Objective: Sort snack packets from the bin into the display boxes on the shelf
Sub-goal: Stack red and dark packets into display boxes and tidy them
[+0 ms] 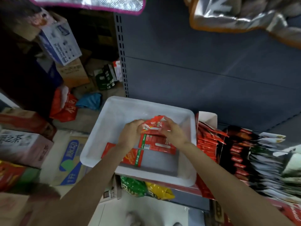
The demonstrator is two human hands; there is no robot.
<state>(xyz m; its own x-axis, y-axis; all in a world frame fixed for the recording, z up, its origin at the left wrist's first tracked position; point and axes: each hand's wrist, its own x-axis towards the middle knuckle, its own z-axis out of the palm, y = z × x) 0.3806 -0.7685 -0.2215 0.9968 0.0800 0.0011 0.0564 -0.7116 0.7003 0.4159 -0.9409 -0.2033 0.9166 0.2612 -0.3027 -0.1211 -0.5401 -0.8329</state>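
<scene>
A red packet (154,123) is gripped at both ends over the white bin (187,178), by the left hand (130,133) and right hand (174,133). More red packets (157,143) are seen lying in the bin beneath. Display boxes (206,144) of packets are ranged just right, on the shelf (185,195).

A grey shelf (192,195) with a red front edge carries a white bin (104,128) on its left part. Just right of the bin stands a display box (206,118) of red packets, then a black box (234,132) of dark packets, then rows of pale packets (268,160) at the far right. The floor (146,207) below holds cartons (24,144) on the left
</scene>
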